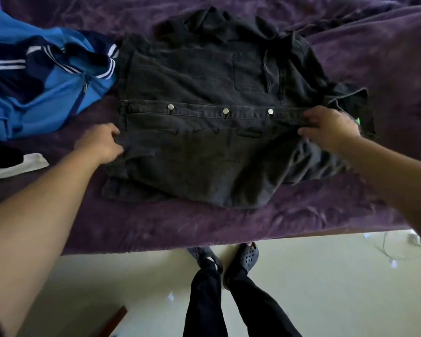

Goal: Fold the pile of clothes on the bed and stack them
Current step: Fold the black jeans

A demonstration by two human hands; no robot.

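A black denim jacket (204, 142) with metal snap buttons lies spread across the purple bed cover (204, 224), its button strip running left to right. My left hand (102, 144) grips the jacket's left edge near the hem. My right hand (328, 128) pinches the button strip at the jacket's right end, near the collar. A blue track jacket (49, 93) with white stripes and a zip lies crumpled to the left. Another black garment (219, 23) is bunched behind the denim jacket.
A white cloth (15, 166) and a dark piece (0, 155) sit at the bed's left edge. The bed's front edge runs just above my feet in dark clogs (243, 259) on a pale floor. A cable (404, 249) lies on the floor at right.
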